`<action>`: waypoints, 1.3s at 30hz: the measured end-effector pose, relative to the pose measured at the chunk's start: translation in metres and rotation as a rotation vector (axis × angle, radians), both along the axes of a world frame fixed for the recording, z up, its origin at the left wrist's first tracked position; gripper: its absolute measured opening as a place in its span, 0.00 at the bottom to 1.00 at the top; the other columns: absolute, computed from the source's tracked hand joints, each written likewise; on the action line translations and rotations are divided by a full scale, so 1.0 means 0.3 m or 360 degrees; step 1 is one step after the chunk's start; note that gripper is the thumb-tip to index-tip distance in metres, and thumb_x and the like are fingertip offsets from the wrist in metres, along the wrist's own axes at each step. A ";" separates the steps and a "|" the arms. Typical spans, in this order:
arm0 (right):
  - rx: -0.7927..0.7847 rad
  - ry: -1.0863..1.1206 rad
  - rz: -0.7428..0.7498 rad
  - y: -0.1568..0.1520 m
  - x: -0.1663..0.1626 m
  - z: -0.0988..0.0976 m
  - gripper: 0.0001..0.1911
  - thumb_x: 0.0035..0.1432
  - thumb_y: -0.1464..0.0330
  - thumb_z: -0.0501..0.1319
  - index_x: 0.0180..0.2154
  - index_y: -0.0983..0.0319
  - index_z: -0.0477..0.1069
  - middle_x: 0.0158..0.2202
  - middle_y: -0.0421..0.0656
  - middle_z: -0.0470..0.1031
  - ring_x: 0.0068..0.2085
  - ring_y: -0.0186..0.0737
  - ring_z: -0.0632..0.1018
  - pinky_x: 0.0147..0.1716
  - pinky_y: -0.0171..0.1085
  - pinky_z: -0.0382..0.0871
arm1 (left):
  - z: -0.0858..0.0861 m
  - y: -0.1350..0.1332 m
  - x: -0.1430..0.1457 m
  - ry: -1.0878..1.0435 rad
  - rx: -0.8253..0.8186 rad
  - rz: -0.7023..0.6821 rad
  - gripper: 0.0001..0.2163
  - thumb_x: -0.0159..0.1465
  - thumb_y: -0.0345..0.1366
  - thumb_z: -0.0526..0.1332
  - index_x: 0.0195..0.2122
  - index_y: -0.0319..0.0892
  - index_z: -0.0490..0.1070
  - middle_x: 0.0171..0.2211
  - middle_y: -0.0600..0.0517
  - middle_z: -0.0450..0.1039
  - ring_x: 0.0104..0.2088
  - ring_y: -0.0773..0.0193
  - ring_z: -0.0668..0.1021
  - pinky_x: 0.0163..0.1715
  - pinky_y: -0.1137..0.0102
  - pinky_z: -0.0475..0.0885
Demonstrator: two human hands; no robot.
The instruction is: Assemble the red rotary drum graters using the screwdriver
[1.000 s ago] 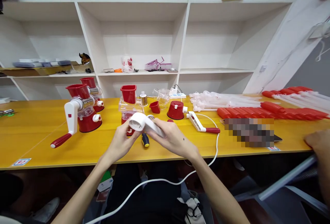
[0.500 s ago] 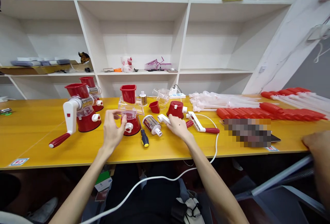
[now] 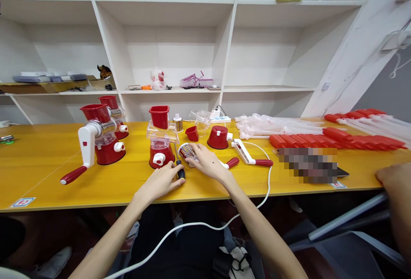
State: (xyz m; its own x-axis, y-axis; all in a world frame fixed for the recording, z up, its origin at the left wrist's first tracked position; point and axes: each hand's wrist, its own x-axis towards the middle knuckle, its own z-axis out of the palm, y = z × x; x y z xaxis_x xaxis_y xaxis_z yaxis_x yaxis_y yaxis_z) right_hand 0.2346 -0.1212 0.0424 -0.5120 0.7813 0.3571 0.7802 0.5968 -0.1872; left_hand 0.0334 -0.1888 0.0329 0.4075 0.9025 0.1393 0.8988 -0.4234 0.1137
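Note:
My left hand is low over the table, its fingers and thumb closed about the dark handle of a screwdriver. Beside it, my right hand has its fingers around a metal grater drum, covering the drum's right end. Just behind my left hand stands a rotary grater with a red hopper, clear body and red base. A crank handle with a red grip lies partly hidden behind my right hand. To its right is another white crank handle.
Two assembled graters stand left. Behind my hands are a red base, a red pusher and another drum. Red and white plastic parts line the right. A white cable crosses the table edge. Another person's hand rests far right.
My left hand has left the clear grater body and come down right to the screwdriver. My right hand has let go of the crank handle and moved left onto the grater drum.

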 end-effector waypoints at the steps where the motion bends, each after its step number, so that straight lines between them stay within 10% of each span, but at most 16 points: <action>1: -0.0006 -0.0005 0.0033 -0.004 -0.017 -0.015 0.25 0.70 0.57 0.56 0.63 0.58 0.58 0.59 0.49 0.69 0.57 0.45 0.72 0.53 0.38 0.66 | -0.006 0.004 -0.004 0.0001 0.0014 -0.0006 0.21 0.70 0.48 0.53 0.60 0.44 0.66 0.47 0.43 0.70 0.41 0.54 0.79 0.43 0.61 0.73; 7: -0.0032 0.0048 -0.0074 -0.011 -0.065 -0.057 0.27 0.65 0.68 0.58 0.64 0.64 0.58 0.59 0.58 0.67 0.56 0.58 0.73 0.48 0.47 0.70 | -0.028 0.026 -0.018 0.0005 0.0059 -0.0002 0.19 0.72 0.43 0.50 0.60 0.45 0.66 0.47 0.43 0.72 0.45 0.53 0.78 0.44 0.62 0.72; 15: -0.0026 0.0312 -0.0022 -0.009 0.093 0.072 0.25 0.65 0.62 0.59 0.61 0.61 0.63 0.57 0.50 0.73 0.53 0.51 0.76 0.52 0.47 0.69 | 0.007 0.003 -0.002 -0.0018 0.0186 0.0144 0.21 0.72 0.41 0.53 0.63 0.42 0.61 0.46 0.42 0.72 0.46 0.48 0.78 0.41 0.59 0.74; 24: -0.0162 0.0687 0.0843 -0.169 0.171 0.196 0.21 0.58 0.67 0.66 0.53 0.61 0.68 0.50 0.45 0.76 0.49 0.44 0.77 0.49 0.41 0.70 | 0.106 -0.090 0.019 -0.0937 0.0530 -0.0230 0.29 0.67 0.46 0.61 0.66 0.51 0.52 0.63 0.43 0.62 0.62 0.51 0.69 0.59 0.55 0.67; 30: -0.0319 0.1263 0.0761 -0.174 0.122 0.180 0.25 0.56 0.59 0.69 0.52 0.58 0.66 0.48 0.45 0.74 0.45 0.42 0.77 0.43 0.40 0.73 | 0.121 -0.098 0.012 -0.1131 0.0279 -0.0257 0.24 0.64 0.47 0.65 0.58 0.48 0.63 0.54 0.45 0.72 0.51 0.51 0.77 0.53 0.56 0.71; 39: -0.0723 0.1746 0.0870 -0.150 0.055 0.125 0.35 0.50 0.62 0.74 0.51 0.55 0.54 0.44 0.40 0.65 0.42 0.35 0.74 0.42 0.35 0.74 | 0.083 -0.091 0.057 -0.1184 0.0650 -0.0173 0.21 0.68 0.45 0.60 0.59 0.45 0.62 0.55 0.44 0.70 0.54 0.54 0.74 0.54 0.59 0.70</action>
